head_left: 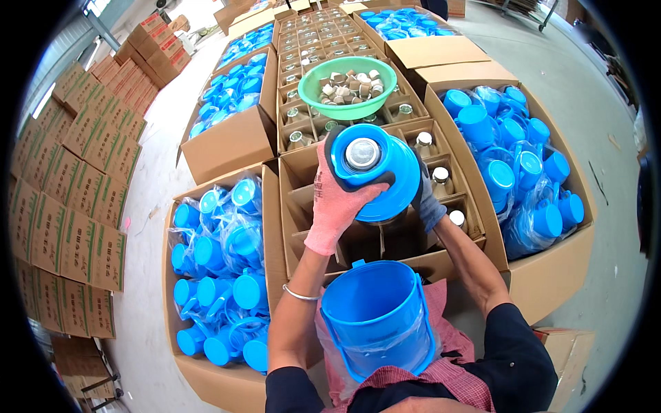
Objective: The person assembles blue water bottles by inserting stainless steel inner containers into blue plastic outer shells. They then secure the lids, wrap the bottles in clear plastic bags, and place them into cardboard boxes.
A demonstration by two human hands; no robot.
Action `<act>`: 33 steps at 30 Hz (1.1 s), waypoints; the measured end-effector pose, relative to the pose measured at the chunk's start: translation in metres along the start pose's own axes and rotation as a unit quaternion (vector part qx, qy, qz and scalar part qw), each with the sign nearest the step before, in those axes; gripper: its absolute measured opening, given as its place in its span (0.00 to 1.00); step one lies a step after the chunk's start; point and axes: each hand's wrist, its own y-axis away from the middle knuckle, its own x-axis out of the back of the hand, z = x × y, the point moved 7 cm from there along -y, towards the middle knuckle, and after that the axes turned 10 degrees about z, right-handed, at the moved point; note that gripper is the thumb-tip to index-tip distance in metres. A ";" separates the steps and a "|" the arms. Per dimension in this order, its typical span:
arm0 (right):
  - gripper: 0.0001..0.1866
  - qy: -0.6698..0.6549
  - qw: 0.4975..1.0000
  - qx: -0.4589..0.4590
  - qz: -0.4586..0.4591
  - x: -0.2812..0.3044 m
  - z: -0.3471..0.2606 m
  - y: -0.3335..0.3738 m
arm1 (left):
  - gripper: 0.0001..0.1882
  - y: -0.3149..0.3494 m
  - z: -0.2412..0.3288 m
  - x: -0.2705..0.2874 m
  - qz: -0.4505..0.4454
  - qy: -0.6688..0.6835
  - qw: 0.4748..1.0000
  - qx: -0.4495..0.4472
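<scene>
My left hand [334,206], in a pink glove with dark fingers, wraps round the neck of a thermos top [396,168]. This is a blue plastic collar with a pale grey cap [362,153] in its middle; what lies below the collar is mostly hidden. On its right side, my right hand [428,204] in a blue-grey glove closes against the collar. Below it, against my lap, stands a blue thermos body [375,323], mouth upward, with a handle and clear plastic wrap round its lower part.
A divided carton [292,227] with glass liners lies ahead, more divided cartons behind it. A green basin [351,109] of small stoppers stands on them. Cartons of blue thermos parts [213,289] [530,172] flank both sides. Stacked boxes [76,186] line the far left.
</scene>
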 end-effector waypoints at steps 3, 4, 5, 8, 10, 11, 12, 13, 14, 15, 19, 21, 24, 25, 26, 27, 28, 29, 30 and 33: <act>0.18 -0.017 1.000 0.023 -0.011 0.000 -0.005 -0.004 | 0.53 -0.003 0.000 0.007 -0.020 -0.069 0.996 -0.059; 0.19 -0.039 0.999 0.006 -0.011 0.004 0.008 -0.004 | 0.53 -0.006 0.000 0.000 -0.063 -0.064 0.994 -0.067; 0.19 -0.065 0.998 -0.013 -0.014 0.004 0.019 -0.004 | 0.53 -0.009 0.002 -0.002 -0.103 -0.063 0.990 -0.076; 0.19 -0.008 1.000 0.001 -0.030 0.004 0.041 0.004 | 0.55 -0.015 -0.001 -0.006 -0.160 -0.016 0.985 -0.057; 0.21 -0.230 0.961 -0.151 0.023 0.004 0.061 0.006 | 0.57 -0.014 -0.006 -0.010 -0.175 0.014 0.984 -0.044; 0.22 -0.302 0.931 -0.198 0.045 0.001 0.055 0.003 | 0.57 -0.014 -0.008 -0.010 -0.174 0.015 0.984 -0.045; 0.24 -0.353 0.903 -0.243 0.026 -0.008 0.048 -0.001 | 0.56 -0.016 -0.009 -0.007 -0.151 0.027 0.987 -0.040; 0.26 -0.398 0.871 -0.287 0.012 -0.009 0.042 -0.005 | 0.56 -0.018 -0.012 -0.009 -0.131 0.044 0.990 -0.031; 0.27 -0.388 0.864 -0.317 -0.051 -0.018 0.033 -0.017 | 0.54 -0.022 -0.010 -0.007 -0.109 0.044 0.993 -0.013; 0.29 -0.433 0.839 -0.328 -0.036 -0.023 0.023 -0.023 | 0.50 -0.027 -0.006 -0.003 -0.074 0.047 0.996 -0.005; 0.31 -0.436 0.827 -0.353 -0.039 -0.053 -0.077 -0.084 | 0.37 -0.072 0.065 0.025 -0.021 0.064 0.998 -0.003; 0.29 -0.357 0.881 -0.294 -0.102 -0.061 -0.104 -0.121 | 0.32 -0.112 0.105 0.045 -0.091 0.069 0.993 -0.043; 0.25 -0.341 0.879 -0.288 -0.169 -0.081 -0.140 -0.132 | 0.32 -0.127 0.141 0.052 -0.147 0.194 0.969 0.040; 0.23 -0.368 0.862 -0.303 -0.171 -0.086 -0.143 -0.127 | 0.30 -0.116 0.154 0.035 -0.201 0.244 0.945 0.088; 0.22 -0.396 0.844 -0.318 -0.171 -0.091 -0.145 -0.121 | 0.29 -0.117 0.156 0.040 -0.213 0.230 0.948 0.054; 0.20 -0.425 0.825 -0.331 -0.172 -0.097 -0.148 -0.115 | 0.29 -0.110 0.153 0.040 -0.212 0.229 0.948 0.059; 0.18 -0.452 0.805 -0.343 -0.172 -0.101 -0.150 -0.109 | 0.28 -0.108 0.150 0.043 -0.205 0.227 0.950 0.061; 0.17 -0.480 0.784 -0.355 -0.170 -0.103 -0.152 -0.104 | 0.28 -0.106 0.141 0.046 -0.189 0.223 0.953 0.074; 0.16 -0.507 0.762 -0.365 -0.172 -0.105 -0.156 -0.100 | 0.27 -0.103 0.132 0.053 -0.168 0.218 0.957 0.087; 0.29 -0.239 0.898 -0.329 -0.168 -0.087 -0.166 -0.072 | 0.27 -0.096 0.096 0.083 -0.105 0.211 0.963 0.129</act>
